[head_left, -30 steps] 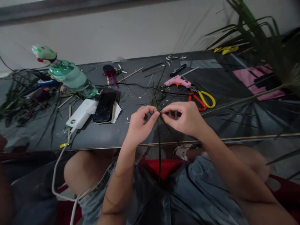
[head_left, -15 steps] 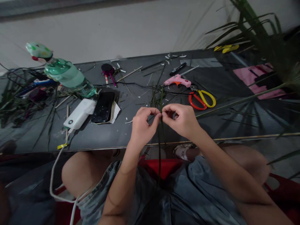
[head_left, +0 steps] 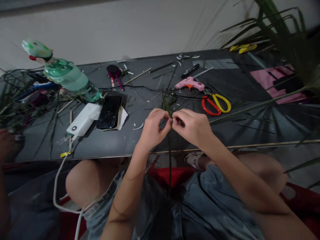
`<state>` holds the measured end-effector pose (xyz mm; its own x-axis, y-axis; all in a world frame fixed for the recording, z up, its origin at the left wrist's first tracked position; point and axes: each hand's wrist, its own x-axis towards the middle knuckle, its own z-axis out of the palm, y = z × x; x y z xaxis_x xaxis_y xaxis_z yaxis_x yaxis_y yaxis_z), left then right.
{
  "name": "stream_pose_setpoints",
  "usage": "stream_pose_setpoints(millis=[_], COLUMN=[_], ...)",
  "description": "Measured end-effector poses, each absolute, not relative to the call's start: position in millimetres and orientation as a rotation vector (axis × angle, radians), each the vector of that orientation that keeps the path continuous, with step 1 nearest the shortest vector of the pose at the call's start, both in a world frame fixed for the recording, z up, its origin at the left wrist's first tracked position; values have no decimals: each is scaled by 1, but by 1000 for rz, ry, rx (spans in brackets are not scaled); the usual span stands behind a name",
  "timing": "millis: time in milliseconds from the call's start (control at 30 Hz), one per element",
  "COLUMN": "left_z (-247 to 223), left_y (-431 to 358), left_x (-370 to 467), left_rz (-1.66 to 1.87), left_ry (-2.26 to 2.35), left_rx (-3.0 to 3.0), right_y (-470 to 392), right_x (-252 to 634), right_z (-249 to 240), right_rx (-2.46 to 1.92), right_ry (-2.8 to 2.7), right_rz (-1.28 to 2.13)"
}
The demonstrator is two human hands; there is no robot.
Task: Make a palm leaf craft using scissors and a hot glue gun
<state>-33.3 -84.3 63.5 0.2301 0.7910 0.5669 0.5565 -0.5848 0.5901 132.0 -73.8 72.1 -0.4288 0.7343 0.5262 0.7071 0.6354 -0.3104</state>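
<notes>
Near the table's front edge, my left hand [head_left: 155, 128] and my right hand [head_left: 192, 127] meet at their fingertips. Each pinches a green leaf strip [head_left: 170, 156] between thumb and forefinger. The strip hangs down from the fingers past the table edge, and its leafy upper part [head_left: 167, 104] points away from me over the table. Just where the fingers meet, the fine detail is too small to tell. Beyond my right hand lie a pink glue gun [head_left: 190, 84] and pliers with one red and one yellow handle [head_left: 221, 103].
On the dark table [head_left: 120, 146] are a black phone [head_left: 109, 112], a white power bank [head_left: 84, 119] with a cable, a green bottle [head_left: 72, 78], a marker [head_left: 190, 71] and leaf scraps. Another person's hand [head_left: 5, 145] shows at the left edge; palm leaves [head_left: 282, 43] stand right.
Another person's hand has come into view at the left edge. My hands keep their pinch, with slightly shifted fingers, and the leafy upper part of the strip looks wider. The view has shifted slightly.
</notes>
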Motion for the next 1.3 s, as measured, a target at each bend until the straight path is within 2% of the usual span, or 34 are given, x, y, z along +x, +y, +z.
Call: stream_pose_setpoints(millis=[167,500,800,1033,1300], left_z=[62,60,71,69,59], left_y=[-81,-81,-77,-77,-66], left_x=[-35,-34,-33,-25,-23], left_rz=[1267,1245,1115,1247,1105], left_ry=[1231,1215,1216,1354,1213], left_rx=[2195,2109,2196,2265,2244], right_y=[-69,-62,-59,-57,-56], right_x=[134,144,149,148,148], right_z=[70,72,75,67,65], right_rx=[-1096,-1053,-956,-1057,-1055], right_ry=[-2209,-1981,-2149,-2097,-2167], right_rz=[153,696,328,327,339])
